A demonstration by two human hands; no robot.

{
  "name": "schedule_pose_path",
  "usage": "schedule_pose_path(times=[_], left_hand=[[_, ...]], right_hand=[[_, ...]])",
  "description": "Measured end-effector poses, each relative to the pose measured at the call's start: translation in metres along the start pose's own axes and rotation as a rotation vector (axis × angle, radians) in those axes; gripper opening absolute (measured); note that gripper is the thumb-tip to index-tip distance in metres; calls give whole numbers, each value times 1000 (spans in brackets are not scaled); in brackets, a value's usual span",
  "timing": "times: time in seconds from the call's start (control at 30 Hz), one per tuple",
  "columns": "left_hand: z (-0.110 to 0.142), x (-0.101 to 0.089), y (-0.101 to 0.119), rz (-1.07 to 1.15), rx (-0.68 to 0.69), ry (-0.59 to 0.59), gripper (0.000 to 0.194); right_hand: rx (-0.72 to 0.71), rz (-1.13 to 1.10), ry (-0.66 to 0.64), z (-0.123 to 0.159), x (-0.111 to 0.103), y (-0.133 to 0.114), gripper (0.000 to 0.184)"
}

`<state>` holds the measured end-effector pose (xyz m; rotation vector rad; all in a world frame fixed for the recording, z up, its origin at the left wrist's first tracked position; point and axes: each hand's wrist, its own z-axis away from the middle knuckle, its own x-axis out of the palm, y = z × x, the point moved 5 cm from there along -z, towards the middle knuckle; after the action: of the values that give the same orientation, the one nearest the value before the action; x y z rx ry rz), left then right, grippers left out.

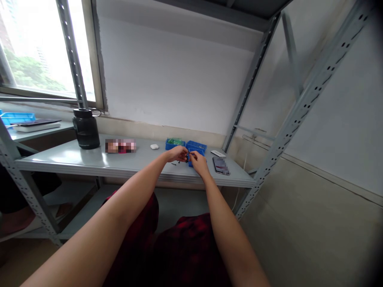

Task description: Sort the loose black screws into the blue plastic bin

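Both my arms reach out over a grey metal shelf (74,159). My left hand (177,154) and my right hand (198,160) meet above its right part, fingers pinched together on a small dark part (188,156) between them. It is too small to name. Right behind the hands stand small blue bins: one with green pieces (174,143), one at the right (196,146), and one partly hidden by my right hand. A few tiny dark pieces (174,164) lie on the shelf below my left hand.
A dark jug (86,129) stands at the shelf's left. A white earbud case (154,146), a phone (221,165) and a flat white item (218,153) lie nearby. Slotted steel uprights (302,111) frame the shelf. A window sits at the upper left.
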<state>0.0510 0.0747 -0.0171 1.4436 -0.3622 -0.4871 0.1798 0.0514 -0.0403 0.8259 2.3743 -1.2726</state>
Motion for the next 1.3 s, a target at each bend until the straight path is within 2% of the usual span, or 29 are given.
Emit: schedule_pose_path(times=[0.1, 0.2, 0.3, 0.5, 0.8, 0.93, 1.07, 1.17, 1.3], left_hand=[[1, -1, 0, -38, 8, 9, 11], [1, -6, 4, -141, 73, 121, 10], [5, -10, 7, -227, 139, 212, 21], [7, -5, 11, -394, 263, 127, 17], [9, -10, 14, -413, 290, 204, 16], [7, -10, 15, -422, 308, 189, 16], [4, -10, 14, -326, 299, 212, 18], [4, -5, 14, -280, 300, 162, 20], [4, 2, 13, -338, 318, 88, 16]], right_hand=[[-20, -10, 2, 0, 0, -2, 27], [-15, 37, -6, 1, 0, -3, 25], [-5, 127, -26, 1, 0, -2, 22], [-1, 202, -37, 2, 1, -1, 21], [18, 174, -17, 1, -2, -1, 23], [2, 192, -16, 1, -1, -2, 22], [0, 188, -23, 2, 1, -3, 22], [-6, 197, -21, 3, 3, -4, 23], [11, 219, -23, 4, 4, -4, 22]])
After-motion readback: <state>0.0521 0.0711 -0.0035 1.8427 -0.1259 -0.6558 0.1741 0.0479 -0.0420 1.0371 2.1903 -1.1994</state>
